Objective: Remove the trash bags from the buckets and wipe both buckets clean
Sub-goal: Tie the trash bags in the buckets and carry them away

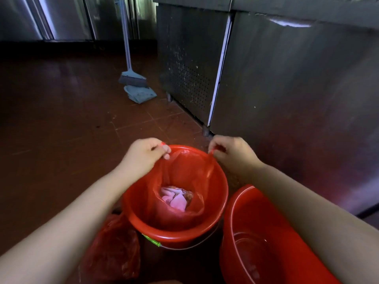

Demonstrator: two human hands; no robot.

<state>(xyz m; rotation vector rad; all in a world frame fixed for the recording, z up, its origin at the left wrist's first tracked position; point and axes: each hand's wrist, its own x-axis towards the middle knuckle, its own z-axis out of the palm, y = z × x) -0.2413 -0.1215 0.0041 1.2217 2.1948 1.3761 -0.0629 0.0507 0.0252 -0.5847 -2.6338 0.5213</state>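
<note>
A dull steel counter (287, 83) fills the wall side, its one perforated panel (188, 78) spotted with grime; the floor (51, 119) is dark red tile. Two round red plastic buckets stand in front of the counter. The right bucket (256, 232) has a smooth, shiny inside with no bag in it. The left bucket (217, 201), just beside it, holds one thin, see-through red bag (184, 173) with crumpled pale paper (176, 199) at the bottom. The left hand (143, 152) pinches the bag's rim on one side and the right hand (229, 149) pinches it on the other, stretching the mouth above the bucket's rim. A second red bag (112, 251), crinkled and full, lies on the floor against the left bucket. Farther along the counter, one broom (131, 76) stands over one folded blue cloth (139, 94).
</note>
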